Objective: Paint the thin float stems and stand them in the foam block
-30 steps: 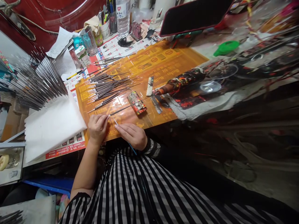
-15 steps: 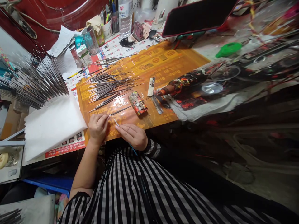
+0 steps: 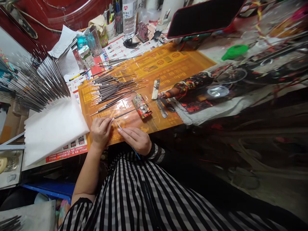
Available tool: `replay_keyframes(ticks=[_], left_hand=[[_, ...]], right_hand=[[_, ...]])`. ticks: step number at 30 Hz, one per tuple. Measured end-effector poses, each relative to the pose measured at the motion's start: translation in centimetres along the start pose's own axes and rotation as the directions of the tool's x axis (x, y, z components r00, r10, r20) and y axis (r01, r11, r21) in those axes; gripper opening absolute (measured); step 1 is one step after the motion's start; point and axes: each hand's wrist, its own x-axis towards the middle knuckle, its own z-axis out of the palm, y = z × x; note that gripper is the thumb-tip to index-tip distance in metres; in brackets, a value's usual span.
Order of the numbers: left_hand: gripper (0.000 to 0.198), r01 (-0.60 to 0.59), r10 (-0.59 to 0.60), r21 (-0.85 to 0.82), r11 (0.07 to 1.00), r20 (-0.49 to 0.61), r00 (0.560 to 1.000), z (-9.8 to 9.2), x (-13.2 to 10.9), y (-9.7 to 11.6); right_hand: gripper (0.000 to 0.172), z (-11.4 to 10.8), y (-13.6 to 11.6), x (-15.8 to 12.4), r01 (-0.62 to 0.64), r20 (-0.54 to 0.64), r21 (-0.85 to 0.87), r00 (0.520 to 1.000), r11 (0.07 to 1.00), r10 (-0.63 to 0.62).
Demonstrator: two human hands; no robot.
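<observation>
My left hand (image 3: 101,132) pinches the near end of a thin dark rod on a wire (image 3: 125,113). The rod slants up to the right, and its wire crosses a paint-smeared block (image 3: 142,106). A fine paintbrush (image 3: 136,153) with a blue handle and a pale, silvery front part is held in my right hand (image 3: 137,140). Its tip points at the rod's end beside my left fingers; whether they touch I cannot tell. Just beyond my hands lies a pile of similar dark rods with pale tips (image 3: 108,88) on an orange plastic sheet (image 3: 154,69).
A white foam block (image 3: 56,128) lies at left, with many wired rods (image 3: 45,83) standing behind it. A white-and-dark strip (image 3: 155,89) and a paint-spattered handled tool (image 3: 183,86) lie at right. Behind stand a water bottle (image 3: 129,19) and a dark screen (image 3: 204,17).
Both hands keep nearly the same pose, the rod and paintbrush still in them. The view has shifted very slightly.
</observation>
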Motion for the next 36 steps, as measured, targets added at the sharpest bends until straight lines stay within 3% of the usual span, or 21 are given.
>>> replay_keyframes(ticks=[9, 15, 22, 28, 31, 34, 36], left_hand=[[0.014, -0.004, 0.004, 0.007, 1.000, 0.008, 1.000, -0.1, 0.0, 0.0], [0.012, -0.055, 0.056, 0.056, 0.997, -0.020, 0.998, -0.4, 0.2, -0.3], [0.015, -0.034, 0.036, 0.047, 0.998, -0.045, 0.998, -3.4, 1.0, -2.7], [0.009, 0.136, -0.132, 0.058, 0.989, -0.067, 0.989, -7.7, 1.6, -7.1], [0.013, 0.245, -0.240, 0.118, 0.962, -0.057, 0.969, -8.9, 1.8, -10.1], [0.016, 0.507, -0.507, -0.066, 0.859, 0.013, 0.862, -9.4, 2.5, -13.6], [0.014, 0.601, -0.604, -0.096, 0.793, 0.008, 0.797, -9.3, 3.3, -15.6]], right_hand=[[0.052, 0.0, 0.1, -0.1, 0.004, 0.003, 0.022, 1.000, 1.000, -0.004], [0.052, 0.0, 0.6, -0.2, 0.067, -0.060, 0.073, 0.996, 0.995, -0.063], [0.042, 0.1, 1.4, 0.4, 0.148, -0.094, 0.099, 0.986, 0.984, -0.139], [0.047, -0.2, 1.4, -0.3, 0.130, -0.053, 0.112, 0.991, 0.985, -0.125], [0.048, -0.4, 1.0, -0.8, 0.136, -0.086, 0.130, 0.988, 0.982, -0.125], [0.052, -0.5, 1.0, -1.1, 0.128, -0.046, 0.147, 0.991, 0.981, -0.122], [0.057, -0.6, 0.9, -1.1, 0.144, -0.052, 0.155, 0.989, 0.977, -0.137]])
